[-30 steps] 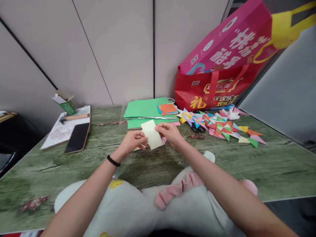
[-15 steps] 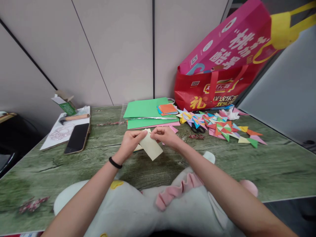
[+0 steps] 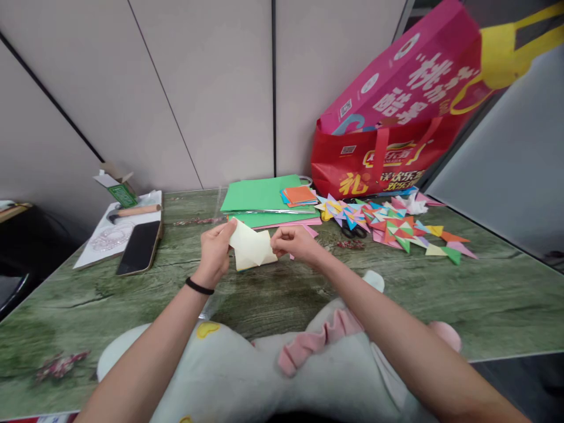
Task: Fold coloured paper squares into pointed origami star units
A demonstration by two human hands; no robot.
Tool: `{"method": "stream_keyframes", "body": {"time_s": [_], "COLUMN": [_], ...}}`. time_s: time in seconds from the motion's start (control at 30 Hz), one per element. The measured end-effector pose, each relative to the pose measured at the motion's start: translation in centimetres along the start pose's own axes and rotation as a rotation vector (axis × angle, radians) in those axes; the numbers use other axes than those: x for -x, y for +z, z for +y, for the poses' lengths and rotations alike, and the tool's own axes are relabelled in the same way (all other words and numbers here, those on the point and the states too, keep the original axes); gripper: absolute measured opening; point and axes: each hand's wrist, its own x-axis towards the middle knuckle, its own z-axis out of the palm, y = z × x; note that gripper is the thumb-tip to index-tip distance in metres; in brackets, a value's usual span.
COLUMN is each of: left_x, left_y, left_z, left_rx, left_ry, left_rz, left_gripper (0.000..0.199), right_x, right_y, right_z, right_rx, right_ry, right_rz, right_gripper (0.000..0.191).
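My left hand (image 3: 215,245) pinches a pale yellow sheet of paper (image 3: 247,239) by its upper left corner, thumb on top. The sheet slants down to the right over more pale yellow paper (image 3: 267,238) lying on the table, with a thin coloured edge along its bottom. Just right of this paper is my right hand (image 3: 294,242), its fingers curled and closed. Those fingertips meet the paper's right edge, but what they pinch, if anything, is hidden.
Green paper (image 3: 259,194) with small orange and blue squares (image 3: 299,195) lies behind. Folded coloured paper pieces (image 3: 396,226), black scissors (image 3: 353,230) and red and pink bags (image 3: 374,153) are to the right. A phone (image 3: 138,248), hammer (image 3: 136,211) and small box (image 3: 118,188) sit left. A plush (image 3: 247,364) fills my lap.
My left hand has moved left and slightly down with the pale yellow sheet, which now looks wider and tilts differently. The paper beneath shows more. My right hand has barely moved.
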Motion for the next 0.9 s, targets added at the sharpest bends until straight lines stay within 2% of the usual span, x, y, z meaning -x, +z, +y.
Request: {"method": "stream_keyframes", "body": {"time_s": [0.1, 0.23, 0.3, 0.43, 0.57, 0.67, 0.77, 0.9], "left_x": [-0.5, -1.3, -1.4, -0.7, 0.1, 0.3, 0.3, 0.5], "left_y": [-0.3, -0.8, -1.0, -0.6, 0.0, 0.0, -0.1, -0.1], "left_z": [-0.1, -0.2, -0.1, 0.0, -0.3, -0.4, -0.4, -0.3], "left_rx": [0.041, 0.091, 0.075, 0.004, -0.042, -0.067, -0.064, -0.062], "left_ry": [-0.015, 0.042, 0.034, -0.091, -0.135, -0.149, -0.156, -0.127], "left_rz": [0.051, 0.155, 0.161, -0.003, -0.142, -0.231, -0.263, -0.319], "left_gripper": [0.029, 0.026, 0.027, 0.031, 0.033, 0.035, 0.036, 0.036], "right_x": [-0.1, -0.1, -0.2, -0.3, 0.0, 0.2, 0.2, 0.1], "right_y": [0.0, -0.1, -0.1, -0.2, -0.1, 0.1, 0.2, 0.2], "right_z": [0.1, 0.1, 0.1, 0.4, 0.6, 0.6, 0.7, 0.8], "right_rx": [0.01, 0.018, 0.033, 0.179, 0.321, 0.443, 0.516, 0.529], "right_ry": [-0.008, -0.014, -0.051, -0.259, -0.387, -0.473, -0.547, -0.547], "right_rz": [0.007, 0.033, 0.059, 0.143, 0.067, -0.006, -0.044, -0.027], "right_gripper": [0.005, 0.006, 0.009, 0.025, 0.048, 0.056, 0.062, 0.057]}}
